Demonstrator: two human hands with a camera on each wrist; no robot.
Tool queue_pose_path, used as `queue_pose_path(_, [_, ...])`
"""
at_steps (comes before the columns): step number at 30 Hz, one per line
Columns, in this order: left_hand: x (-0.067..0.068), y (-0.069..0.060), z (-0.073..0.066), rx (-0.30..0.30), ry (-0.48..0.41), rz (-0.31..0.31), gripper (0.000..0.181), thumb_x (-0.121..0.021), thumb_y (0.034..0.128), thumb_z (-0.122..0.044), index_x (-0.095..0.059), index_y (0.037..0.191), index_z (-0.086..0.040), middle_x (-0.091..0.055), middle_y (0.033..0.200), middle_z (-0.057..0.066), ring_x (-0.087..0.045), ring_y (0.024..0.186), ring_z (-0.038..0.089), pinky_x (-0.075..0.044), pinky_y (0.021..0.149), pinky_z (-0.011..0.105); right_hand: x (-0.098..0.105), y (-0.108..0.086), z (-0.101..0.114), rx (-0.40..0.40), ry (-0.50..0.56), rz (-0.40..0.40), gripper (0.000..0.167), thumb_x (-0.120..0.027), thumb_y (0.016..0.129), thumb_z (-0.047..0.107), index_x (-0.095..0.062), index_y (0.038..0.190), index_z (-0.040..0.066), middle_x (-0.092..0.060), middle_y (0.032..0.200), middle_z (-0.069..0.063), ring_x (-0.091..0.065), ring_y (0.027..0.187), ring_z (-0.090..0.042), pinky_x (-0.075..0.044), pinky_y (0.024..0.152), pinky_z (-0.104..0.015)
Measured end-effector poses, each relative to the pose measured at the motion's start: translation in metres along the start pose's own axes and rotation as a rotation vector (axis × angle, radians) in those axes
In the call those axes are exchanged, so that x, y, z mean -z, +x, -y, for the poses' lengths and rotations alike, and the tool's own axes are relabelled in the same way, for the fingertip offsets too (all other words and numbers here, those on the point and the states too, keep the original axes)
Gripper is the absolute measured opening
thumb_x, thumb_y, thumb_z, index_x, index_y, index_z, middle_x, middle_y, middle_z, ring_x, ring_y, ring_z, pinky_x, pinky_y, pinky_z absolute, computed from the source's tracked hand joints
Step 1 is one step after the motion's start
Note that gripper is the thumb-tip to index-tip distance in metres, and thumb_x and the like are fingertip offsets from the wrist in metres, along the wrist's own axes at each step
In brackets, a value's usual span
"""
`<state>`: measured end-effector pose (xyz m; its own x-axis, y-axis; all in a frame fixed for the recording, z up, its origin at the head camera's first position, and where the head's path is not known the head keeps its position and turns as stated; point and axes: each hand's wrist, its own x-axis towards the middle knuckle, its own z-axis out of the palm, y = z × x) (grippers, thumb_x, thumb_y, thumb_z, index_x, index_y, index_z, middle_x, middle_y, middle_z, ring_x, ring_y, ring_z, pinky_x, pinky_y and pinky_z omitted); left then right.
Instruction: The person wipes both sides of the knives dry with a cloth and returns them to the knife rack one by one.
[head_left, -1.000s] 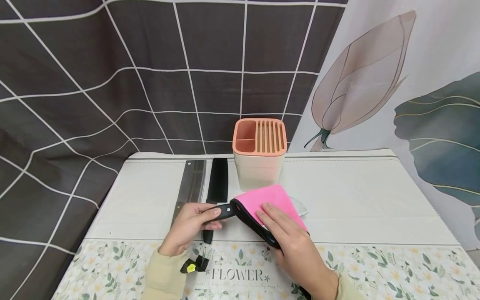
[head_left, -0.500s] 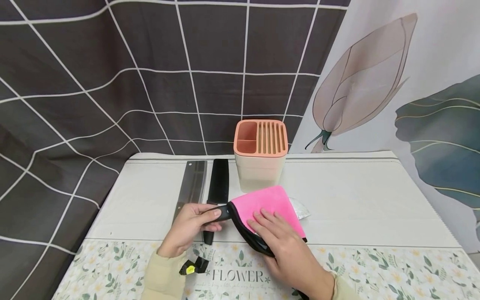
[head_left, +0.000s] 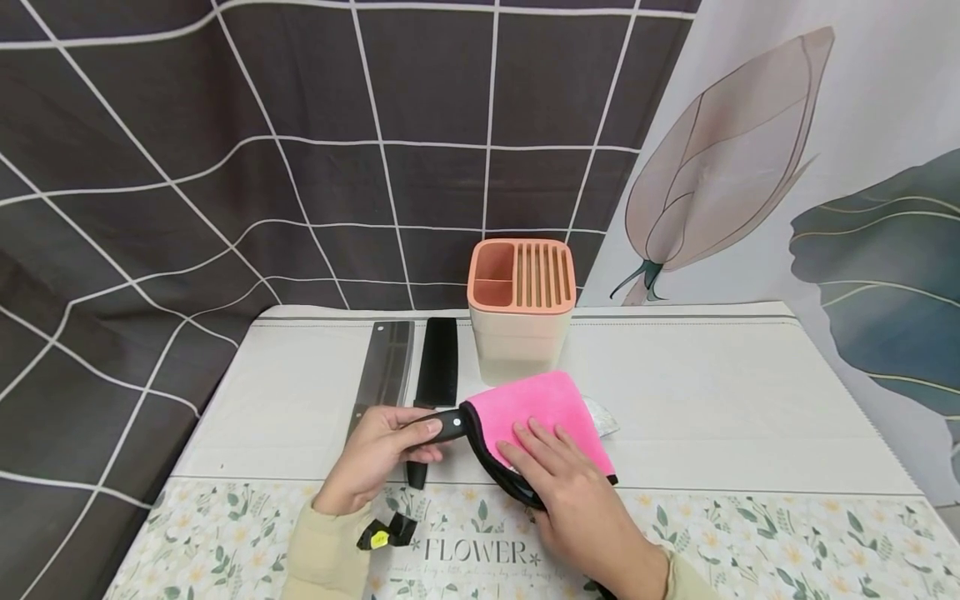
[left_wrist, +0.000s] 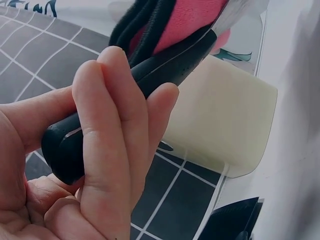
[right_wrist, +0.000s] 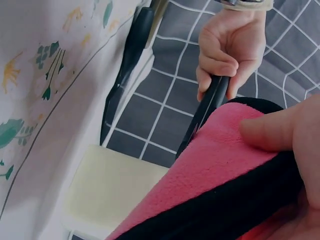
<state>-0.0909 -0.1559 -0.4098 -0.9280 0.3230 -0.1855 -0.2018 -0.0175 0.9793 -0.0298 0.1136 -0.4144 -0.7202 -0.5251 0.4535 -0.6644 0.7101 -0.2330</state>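
The cloth is bright pink, edged with black. The handle at its left is black. The far tub is cream, orange on top. The worktop has yellow flowers and green leaves near.

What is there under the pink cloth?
Part of a shiny blade shows past the pink cloth, and a black handle comes out at the other side, held by the left grip. Most of what lies between is covered and cannot be seen.

Gridded curtain, 1 holder (upright).
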Motion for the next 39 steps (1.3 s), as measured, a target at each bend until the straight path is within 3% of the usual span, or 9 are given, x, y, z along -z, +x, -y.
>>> queue_pose_path(5, [0.001,-0.001,-0.001,0.0,-0.008,-0.008,0.038,-0.067,0.0951,-0.007,-0.06,0.12,0.02,-0.072,0.095,0.028,-0.071,0.069,0.013,-0.062,0.073,0.028,0.003,0.0,-0.002,-0.043,-0.03,0.011,0.073,-0.079,0.062,0.0,-0.065,0.133,0.008,-0.06,0.139,-0.015,-0.054,0.131,-0.033,-0.04,0.111,-0.053])
queue_pose_path(12, [0.004,-0.001,-0.002,0.008,0.017,-0.024,0.039,-0.068,0.0948,-0.008,-0.06,0.12,0.02,-0.073,0.092,0.019,-0.071,0.07,0.012,-0.061,0.072,0.026,0.007,-0.001,-0.005,-0.128,-0.055,0.058,0.07,-0.079,0.067,0.001,-0.064,0.135,0.008,-0.058,0.141,-0.017,-0.054,0.131,-0.036,-0.039,0.112,-0.053])
queue_pose_path(27, [0.007,-0.003,-0.004,-0.002,0.015,-0.037,0.036,-0.067,0.0952,-0.006,-0.061,0.118,0.02,-0.072,0.09,0.02,-0.071,0.069,0.013,-0.061,0.071,0.026,0.019,-0.001,-0.016,-0.276,-0.096,0.068,0.067,-0.079,0.067,-0.005,-0.063,0.132,0.001,-0.059,0.137,-0.023,-0.055,0.128,-0.04,-0.042,0.109,-0.053])
queue_pose_path(35, [0.011,-0.005,-0.006,-0.004,-0.001,-0.046,0.038,-0.067,0.0957,-0.007,-0.059,0.12,0.022,-0.072,0.083,0.012,-0.071,0.068,0.012,-0.061,0.069,0.024,0.026,-0.001,-0.029,-0.322,-0.084,0.026,0.061,-0.074,0.068,-0.009,-0.064,0.128,-0.004,-0.062,0.13,-0.028,-0.06,0.121,-0.043,-0.049,0.102,-0.054])
queue_pose_path(39, [0.013,-0.006,-0.007,-0.005,0.013,-0.06,0.038,-0.067,0.0956,-0.007,-0.059,0.12,0.021,-0.072,0.087,0.017,-0.07,0.068,0.013,-0.06,0.07,0.023,0.03,-0.001,-0.036,-0.34,-0.086,-0.003,0.059,-0.071,0.068,-0.01,-0.065,0.127,-0.005,-0.063,0.126,-0.028,-0.062,0.115,-0.044,-0.053,0.095,-0.056])
